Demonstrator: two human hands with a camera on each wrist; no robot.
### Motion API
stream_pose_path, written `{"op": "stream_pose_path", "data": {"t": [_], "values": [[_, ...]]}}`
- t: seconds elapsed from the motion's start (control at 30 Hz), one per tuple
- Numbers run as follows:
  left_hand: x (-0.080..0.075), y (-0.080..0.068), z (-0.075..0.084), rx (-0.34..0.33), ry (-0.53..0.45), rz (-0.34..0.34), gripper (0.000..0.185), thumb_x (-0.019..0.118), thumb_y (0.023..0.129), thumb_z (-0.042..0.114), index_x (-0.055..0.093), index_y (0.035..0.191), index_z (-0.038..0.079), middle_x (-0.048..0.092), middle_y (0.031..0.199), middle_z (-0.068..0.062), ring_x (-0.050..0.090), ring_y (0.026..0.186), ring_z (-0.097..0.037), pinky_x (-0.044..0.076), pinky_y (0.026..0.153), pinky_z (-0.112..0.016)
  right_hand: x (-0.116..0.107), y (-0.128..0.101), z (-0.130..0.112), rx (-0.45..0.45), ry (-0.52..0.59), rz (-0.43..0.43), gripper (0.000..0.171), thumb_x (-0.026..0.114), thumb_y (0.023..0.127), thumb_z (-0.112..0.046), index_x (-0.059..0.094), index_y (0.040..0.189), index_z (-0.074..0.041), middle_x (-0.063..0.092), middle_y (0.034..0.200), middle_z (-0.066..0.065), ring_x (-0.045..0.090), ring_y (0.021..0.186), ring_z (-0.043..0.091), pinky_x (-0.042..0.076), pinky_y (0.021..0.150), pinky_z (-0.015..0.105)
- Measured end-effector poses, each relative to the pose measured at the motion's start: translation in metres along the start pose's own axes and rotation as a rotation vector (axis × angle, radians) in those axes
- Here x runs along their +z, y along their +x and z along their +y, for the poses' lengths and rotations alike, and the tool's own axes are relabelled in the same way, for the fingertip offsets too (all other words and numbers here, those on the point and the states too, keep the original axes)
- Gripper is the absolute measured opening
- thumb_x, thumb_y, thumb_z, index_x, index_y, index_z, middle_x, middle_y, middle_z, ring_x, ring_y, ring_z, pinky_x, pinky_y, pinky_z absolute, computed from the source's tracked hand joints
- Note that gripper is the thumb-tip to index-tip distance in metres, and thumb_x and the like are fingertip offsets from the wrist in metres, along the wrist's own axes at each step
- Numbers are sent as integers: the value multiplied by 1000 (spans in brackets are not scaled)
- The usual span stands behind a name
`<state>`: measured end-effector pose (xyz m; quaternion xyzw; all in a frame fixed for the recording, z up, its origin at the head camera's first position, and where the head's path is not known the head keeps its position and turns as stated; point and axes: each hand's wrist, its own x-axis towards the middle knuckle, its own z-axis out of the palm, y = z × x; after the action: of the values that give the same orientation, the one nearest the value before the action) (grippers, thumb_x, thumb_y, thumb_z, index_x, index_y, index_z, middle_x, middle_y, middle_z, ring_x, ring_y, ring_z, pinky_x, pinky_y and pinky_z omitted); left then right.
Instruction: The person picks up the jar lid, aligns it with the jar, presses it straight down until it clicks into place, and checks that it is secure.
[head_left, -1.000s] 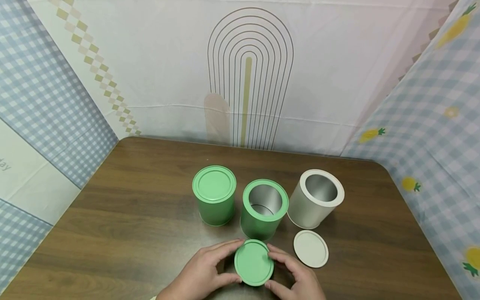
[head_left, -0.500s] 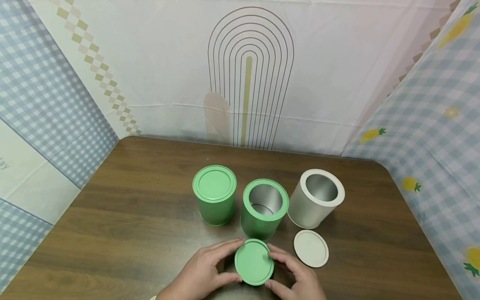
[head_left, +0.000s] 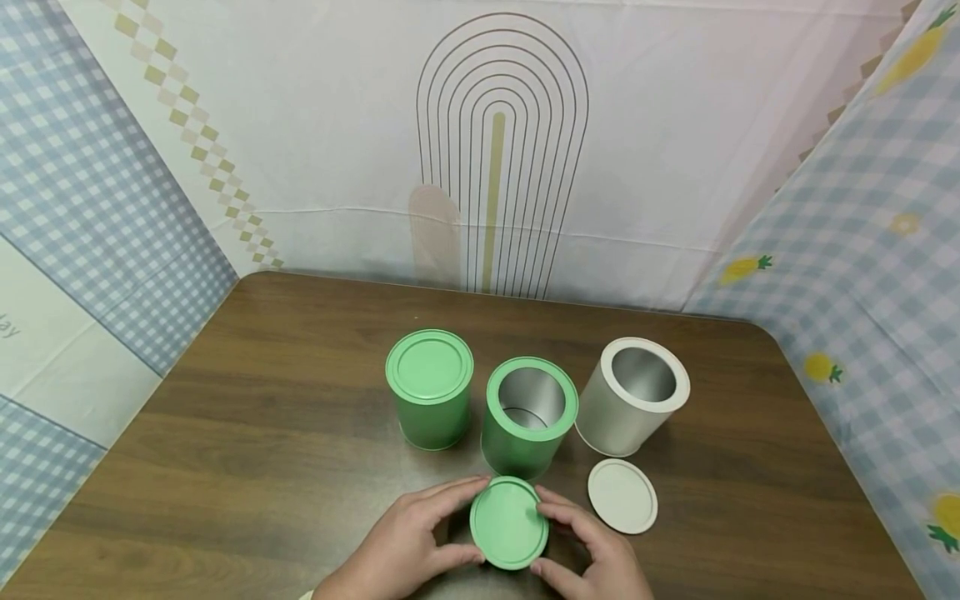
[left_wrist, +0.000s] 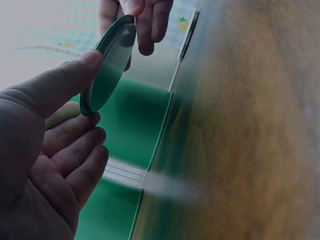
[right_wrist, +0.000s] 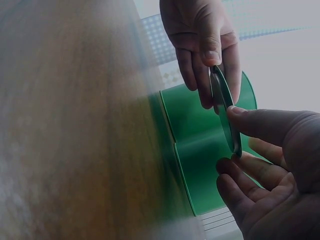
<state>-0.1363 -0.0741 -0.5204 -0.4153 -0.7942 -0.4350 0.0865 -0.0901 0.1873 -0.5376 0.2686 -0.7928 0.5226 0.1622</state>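
A round green lid (head_left: 508,523) is held above the table, pinched at its rim by both hands. My left hand (head_left: 408,542) grips its left edge and my right hand (head_left: 592,546) its right edge. In the left wrist view the green lid (left_wrist: 107,62) sits between thumb and fingers; in the right wrist view the green lid (right_wrist: 226,107) shows edge-on. Just behind it stands an open green tin (head_left: 528,417) with a shiny inside.
A closed green tin (head_left: 429,387) stands to the left of the open one. An open white tin (head_left: 633,396) stands to the right, its white lid (head_left: 622,497) lying flat before it. The wooden table (head_left: 247,467) is walled by patterned cloth.
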Motion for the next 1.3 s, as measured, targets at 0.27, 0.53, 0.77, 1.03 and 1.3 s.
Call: {"op": "stream_pose_path", "data": {"t": [0.27, 0.53, 0.77, 1.03, 1.3], "values": [[0, 0, 1, -14, -5, -5, 68, 82, 82, 33, 57, 142, 13, 61, 138, 1, 61, 123, -15, 53, 98, -34, 0, 0, -1, 4, -4, 2, 60, 88, 69, 5, 64, 124, -4, 63, 131, 20, 63, 118, 11, 56, 87, 24], [0, 0, 0, 1, 11, 1, 68, 81, 82, 33, 56, 142, 12, 61, 138, 0, 61, 123, -16, 53, 98, -34, 0, 0, -2, 12, -20, 9, 61, 89, 69, 4, 64, 124, -5, 64, 132, 18, 65, 116, 12, 57, 86, 25], [0, 0, 0, 7, 14, 5, 69, 81, 82, 33, 56, 142, 12, 61, 138, -1, 62, 123, -16, 53, 98, -34, 0, 1, -1, 10, -8, 5, 60, 88, 70, 4, 64, 124, -4, 63, 132, 19, 64, 117, 12, 57, 86, 26], [-1, 0, 0, 3, 21, 5, 70, 83, 81, 31, 56, 142, 12, 62, 138, -1, 61, 123, -16, 53, 97, -35, 0, 1, 0, -15, 12, -2, 60, 87, 70, 5, 63, 125, -1, 62, 133, 20, 63, 119, 12, 56, 88, 25], [-1, 0, -1, 13, 20, 8, 72, 85, 79, 28, 56, 142, 11, 61, 138, -2, 62, 123, -16, 53, 98, -35, -1, 2, 0, -19, 37, -24, 60, 86, 72, 7, 61, 126, 1, 61, 133, 23, 62, 121, 12, 55, 91, 24]]}}
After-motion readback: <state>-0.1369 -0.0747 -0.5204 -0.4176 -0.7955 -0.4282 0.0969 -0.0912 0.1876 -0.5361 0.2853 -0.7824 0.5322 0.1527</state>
